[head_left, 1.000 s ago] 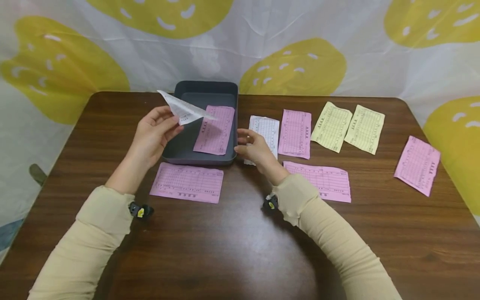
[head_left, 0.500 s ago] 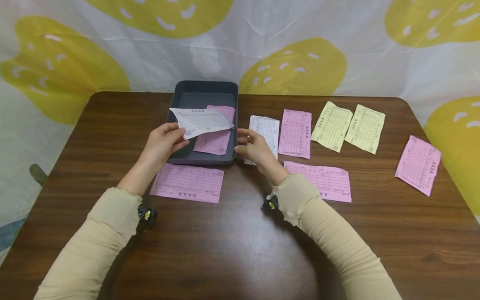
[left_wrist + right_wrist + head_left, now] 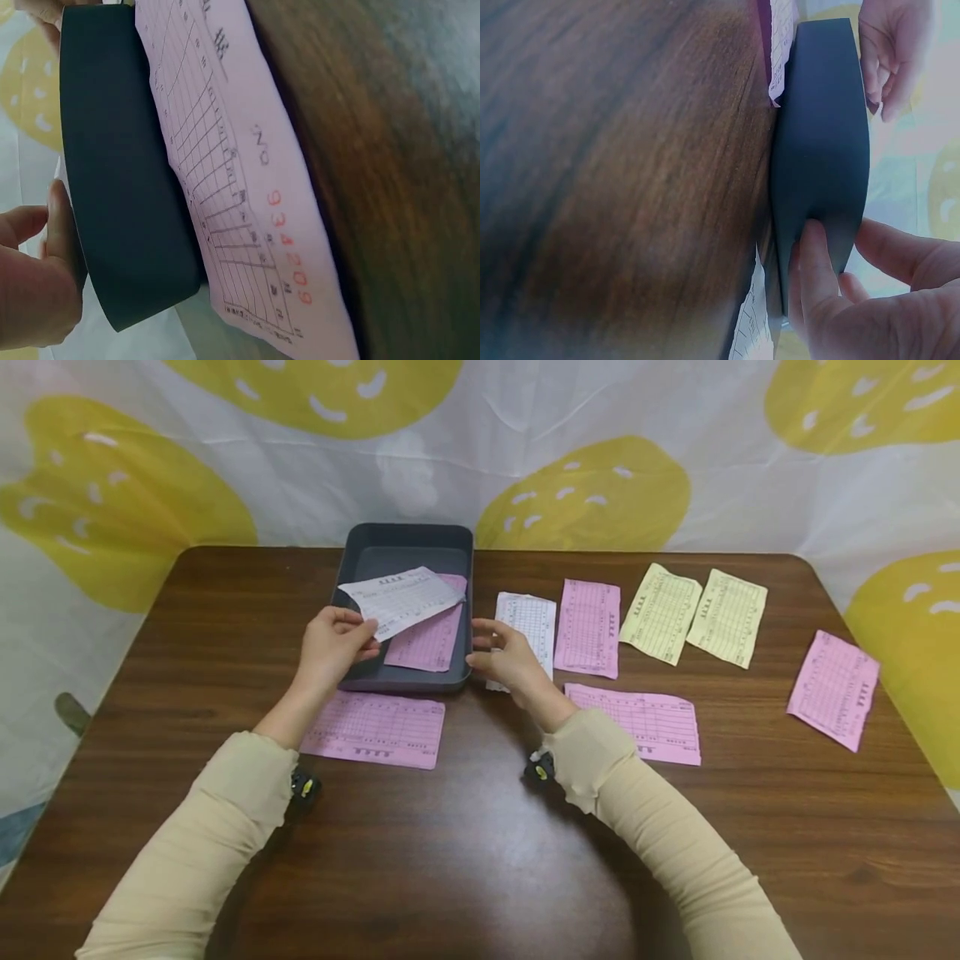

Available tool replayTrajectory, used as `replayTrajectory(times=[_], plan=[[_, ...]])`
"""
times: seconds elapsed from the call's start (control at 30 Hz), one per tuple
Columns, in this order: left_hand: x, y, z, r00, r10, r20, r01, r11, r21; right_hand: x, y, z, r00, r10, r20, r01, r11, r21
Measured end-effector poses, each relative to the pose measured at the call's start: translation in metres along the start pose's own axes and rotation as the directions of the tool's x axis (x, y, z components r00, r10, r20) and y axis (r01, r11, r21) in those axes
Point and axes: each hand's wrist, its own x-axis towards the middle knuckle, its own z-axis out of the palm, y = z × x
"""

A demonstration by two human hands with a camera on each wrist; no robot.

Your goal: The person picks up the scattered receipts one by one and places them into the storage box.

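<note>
In the head view my left hand pinches the near left corner of a white printed slip between thumb and fingers. The slip is tilted over a dark grey tray, partly covering a pink slip lying inside it. My right hand is at the tray's right side, fingers loosely bent and tips against the outer wall. In the right wrist view a finger touches the wall while another reaches the rim. A white slip lies partly behind that hand.
Pink slips lie before the tray, right of the white one, partly under the right forearm, and at far right. Two yellow slips lie back right. A patterned curtain hangs behind the brown table.
My left hand has moved right and slightly nearer, bringing the white slip down over the tray with its printed face turned up. My right hand has stayed at the tray's side.
</note>
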Motion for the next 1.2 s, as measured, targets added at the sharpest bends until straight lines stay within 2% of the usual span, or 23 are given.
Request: replayTrajectory(times=[0.13, 0.23, 0.47, 0.77, 0.87, 0.97, 1.1, 1.2], plan=[[-0.001, -0.001, 0.001, 1.000, 0.006, -0.021, -0.006, 1.000, 0.008, 0.001, 0.000, 0.001, 1.000, 0.007, 0.002, -0.007, 1.000, 0.006], [-0.002, 0.000, 0.000, 1.000, 0.005, -0.010, -0.004, 0.999, 0.032, 0.001, 0.000, 0.001, 1.000, 0.016, 0.004, -0.016, 1.000, 0.011], [-0.006, 0.001, -0.010, 0.997, 0.018, 0.079, -0.033, 0.979, 0.201, 0.001, -0.001, 0.001, 1.000, 0.015, 0.007, -0.015, 1.000, 0.013], [-0.012, 0.007, -0.024, 0.985, 0.065, 0.160, -0.114, 0.941, 0.319, 0.001, -0.001, 0.000, 1.000, 0.013, 0.003, -0.013, 1.000, 0.016], [-0.015, 0.009, -0.033, 0.981, 0.095, 0.172, -0.149, 0.929, 0.340, 0.001, -0.001, 0.000, 1.000, 0.016, 0.000, -0.016, 1.000, 0.015], [-0.017, 0.008, -0.046, 0.982, 0.108, 0.153, -0.154, 0.931, 0.332, 0.002, -0.001, 0.000, 1.000, 0.020, 0.002, -0.020, 1.000, 0.017], [-0.020, 0.004, -0.066, 0.987, 0.098, 0.125, -0.132, 0.942, 0.308, 0.002, -0.001, 0.000, 1.000, 0.025, 0.006, -0.025, 1.000, 0.016], [-0.022, -0.003, -0.079, 0.989, 0.069, 0.128, -0.105, 0.945, 0.309, 0.001, -0.001, 0.000, 1.000, 0.024, 0.005, -0.024, 1.000, 0.016]])
